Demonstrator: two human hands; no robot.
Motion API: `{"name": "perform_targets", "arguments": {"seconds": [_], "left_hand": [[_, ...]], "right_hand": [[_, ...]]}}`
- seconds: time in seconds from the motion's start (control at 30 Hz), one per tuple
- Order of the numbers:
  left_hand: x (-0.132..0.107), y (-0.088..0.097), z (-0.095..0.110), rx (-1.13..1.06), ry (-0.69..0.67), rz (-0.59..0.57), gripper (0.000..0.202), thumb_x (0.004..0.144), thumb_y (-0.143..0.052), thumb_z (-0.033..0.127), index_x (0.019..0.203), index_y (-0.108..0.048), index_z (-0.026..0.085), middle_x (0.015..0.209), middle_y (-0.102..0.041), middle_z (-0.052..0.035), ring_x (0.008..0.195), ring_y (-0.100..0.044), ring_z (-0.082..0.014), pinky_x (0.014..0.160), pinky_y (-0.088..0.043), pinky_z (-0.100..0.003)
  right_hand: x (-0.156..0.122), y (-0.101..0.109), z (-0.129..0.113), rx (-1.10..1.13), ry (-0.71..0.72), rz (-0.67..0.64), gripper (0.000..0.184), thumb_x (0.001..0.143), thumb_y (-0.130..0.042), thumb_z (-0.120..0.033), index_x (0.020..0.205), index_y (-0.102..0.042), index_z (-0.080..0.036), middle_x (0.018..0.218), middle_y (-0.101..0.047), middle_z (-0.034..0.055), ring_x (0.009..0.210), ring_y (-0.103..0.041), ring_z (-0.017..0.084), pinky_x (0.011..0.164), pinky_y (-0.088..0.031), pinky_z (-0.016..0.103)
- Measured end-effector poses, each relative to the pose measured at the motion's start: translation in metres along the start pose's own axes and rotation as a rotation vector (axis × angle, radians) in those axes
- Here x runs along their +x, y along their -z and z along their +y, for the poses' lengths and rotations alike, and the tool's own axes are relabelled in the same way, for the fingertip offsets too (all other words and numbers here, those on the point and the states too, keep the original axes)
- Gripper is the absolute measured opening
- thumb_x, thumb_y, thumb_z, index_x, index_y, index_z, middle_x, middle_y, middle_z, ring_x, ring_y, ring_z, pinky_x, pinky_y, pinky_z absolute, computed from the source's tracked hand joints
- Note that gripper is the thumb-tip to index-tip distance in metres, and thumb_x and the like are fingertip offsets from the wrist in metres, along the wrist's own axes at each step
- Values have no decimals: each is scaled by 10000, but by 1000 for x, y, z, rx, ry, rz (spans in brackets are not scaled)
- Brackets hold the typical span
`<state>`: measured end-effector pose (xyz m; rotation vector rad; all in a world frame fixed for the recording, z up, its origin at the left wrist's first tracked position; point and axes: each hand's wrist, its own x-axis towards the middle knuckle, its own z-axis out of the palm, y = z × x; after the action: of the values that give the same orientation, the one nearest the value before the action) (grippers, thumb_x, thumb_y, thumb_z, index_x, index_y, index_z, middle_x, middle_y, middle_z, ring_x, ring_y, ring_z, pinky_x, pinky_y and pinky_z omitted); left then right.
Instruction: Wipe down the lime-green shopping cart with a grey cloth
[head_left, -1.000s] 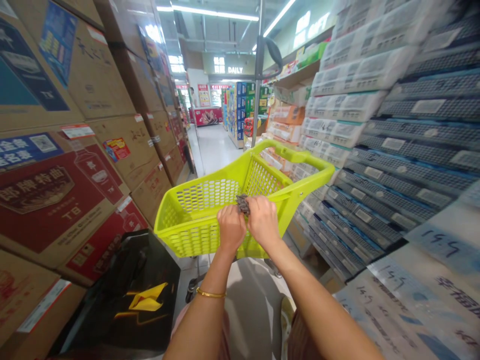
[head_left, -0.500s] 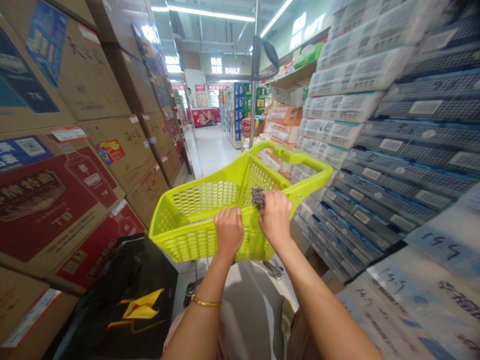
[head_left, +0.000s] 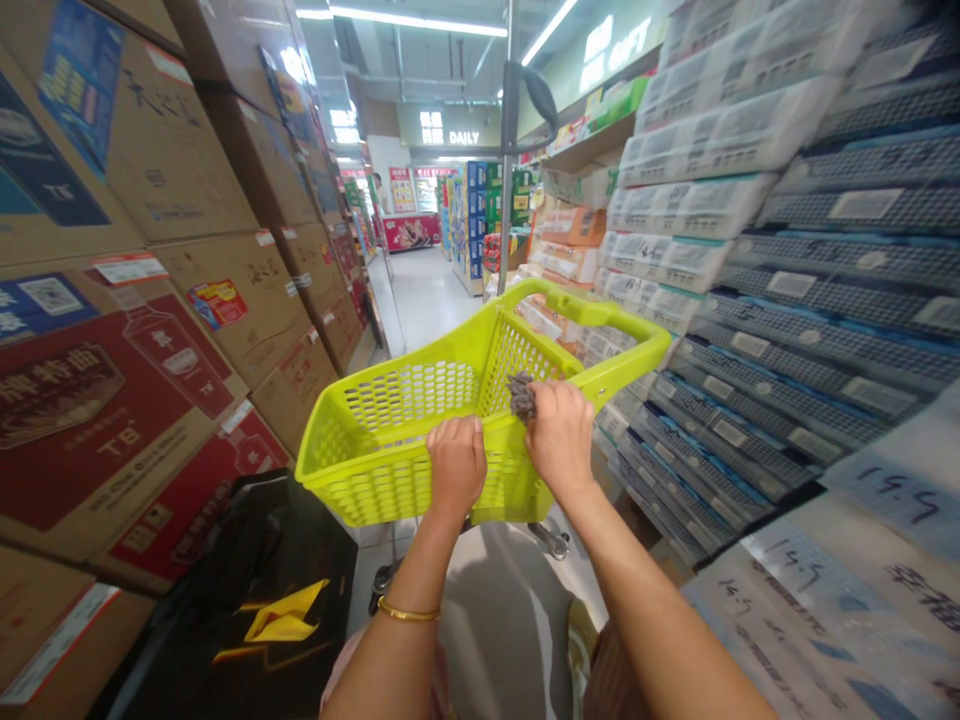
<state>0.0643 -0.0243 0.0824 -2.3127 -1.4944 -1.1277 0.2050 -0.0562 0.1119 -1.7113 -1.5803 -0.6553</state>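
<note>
A lime-green shopping cart (head_left: 375, 484) with a perforated basket stands sideways in front of me. My left hand (head_left: 457, 462) is closed over the near rim of its basket, a gold bracelet on the wrist. Farther right along the same rim, my right hand (head_left: 559, 430) is closed around a crumpled grey cloth (head_left: 521, 397). Only a bunched end of the cloth sticks out past my fingers; the rest is hidden. The cart's handle (head_left: 637, 350) rises at the right, beyond my right hand.
Cardboard cartons (head_left: 105, 420) are stacked along the left. A black box (head_left: 300, 540) with yellow print stands low beside them. Packs of tissue paper (head_left: 690, 220) and dark checked packs (head_left: 780, 370) are piled high on the right. A metal pole (head_left: 508, 220) rises behind the cart; the aisle floor (head_left: 427, 290) runs ahead.
My right hand has shifted slightly to the right with the grey cloth. My left hand stays on the rim, and the cart has hardly moved.
</note>
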Motion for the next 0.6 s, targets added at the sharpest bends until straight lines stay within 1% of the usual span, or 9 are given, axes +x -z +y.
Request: {"name": "perform_targets", "arguments": {"seconds": [0.07,0.13,0.23,0.3,0.4,0.47,0.53,0.6], "left_hand": [[0,-1,0,-3,1,1,297,938,-306,257,849,-580,184,791,-622,-51,791,-534,-193,723,-319,-322],[-1,-1,1,-8,1,4,296,937,-308,255,847,-580,185,780,-619,-49,782,-531,-194,717,-317,-323],[-1,-2,1,-8,14,18,299,934,-310,257,828,-579,184,767,-616,-50,771,-527,-197,708,-314,-326],[-1,-2,2,-12,22,22,301,931,-308,254,819,-578,185,765,-615,-53,764,-525,-200,705,-315,-329],[-1,-3,0,-23,32,24,270,907,-329,229,789,-566,177,763,-607,-66,751,-522,-207,696,-324,-333],[-1,-4,-1,-20,36,24,240,886,-352,217,759,-552,174,757,-596,-72,744,-520,-210,690,-329,-335],[0,-4,-2,-13,30,17,238,883,-355,217,747,-546,176,753,-594,-72,744,-521,-210,689,-331,-334],[0,-3,-2,-14,18,7,266,904,-332,229,773,-558,178,763,-604,-66,757,-528,-205,694,-330,-332]], "right_hand": [[4,3,12,-12,-57,65,368,744,-408,-81,1072,-541,-181,1047,-575,107,1038,-443,243,850,-319,362],[6,4,18,-4,-90,110,391,728,-402,-72,1080,-532,-180,1050,-567,112,1056,-438,249,858,-319,376],[3,1,12,24,-84,113,384,734,-396,-74,1080,-529,-178,1062,-561,110,1075,-429,247,878,-312,381],[-2,-4,-1,59,-38,61,360,751,-400,-84,1071,-535,-177,1067,-562,104,1074,-429,237,881,-309,369],[-12,-11,-24,142,103,-74,339,785,-397,-93,1077,-544,-181,1061,-572,94,1066,-436,216,873,-309,342],[-15,-13,-35,160,145,-123,321,815,-395,-118,1091,-545,-182,1060,-576,95,1067,-437,213,869,-309,334],[-14,-12,-37,144,154,-153,311,831,-400,-140,1102,-544,-188,1049,-581,93,1049,-446,213,854,-311,328],[-9,-8,-31,109,148,-156,321,820,-414,-131,1106,-545,-191,1035,-588,89,1028,-455,214,839,-312,327]]}}
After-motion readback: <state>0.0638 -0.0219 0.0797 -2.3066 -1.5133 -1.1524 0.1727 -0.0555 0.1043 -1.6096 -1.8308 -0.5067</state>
